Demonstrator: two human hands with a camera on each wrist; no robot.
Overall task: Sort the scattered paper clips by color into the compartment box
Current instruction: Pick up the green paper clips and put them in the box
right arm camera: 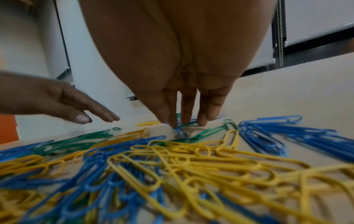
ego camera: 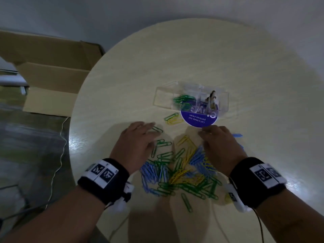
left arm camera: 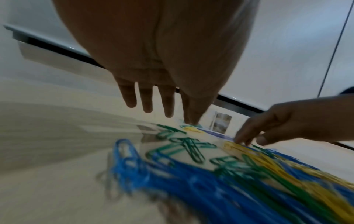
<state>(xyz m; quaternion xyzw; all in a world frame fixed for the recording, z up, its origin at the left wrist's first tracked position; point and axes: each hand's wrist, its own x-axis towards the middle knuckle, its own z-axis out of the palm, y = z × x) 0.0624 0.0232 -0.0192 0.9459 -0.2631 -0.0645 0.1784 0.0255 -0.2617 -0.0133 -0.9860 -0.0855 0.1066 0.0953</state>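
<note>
A heap of blue, green and yellow paper clips (ego camera: pixel 180 172) (right arm camera: pixel 172 166) (left arm camera: pixel 210 174) lies on the round table near me. A clear compartment box (ego camera: pixel 191 97) stands beyond it, with green clips (ego camera: pixel 183 99) in its middle section. My left hand (ego camera: pixel 138 141) (left arm camera: pixel 153 97) lies flat over the heap's left edge, fingers straight, fingertips touching a green clip (ego camera: pixel 157 129). My right hand (ego camera: pixel 217 146) (right arm camera: pixel 184 109) lies flat at the heap's right side, fingertips down on the table among clips. Neither hand holds anything.
A round purple sticker (ego camera: pixel 199 117) lies under the box's near edge. A green and a yellow clip (ego camera: pixel 172 118) lie apart left of it. A small brownish object (ego camera: pixel 212 100) sits in the box's right section. Cardboard boxes (ego camera: pixel 52 76) stand left of the pale table (ego camera: pixel 192 55).
</note>
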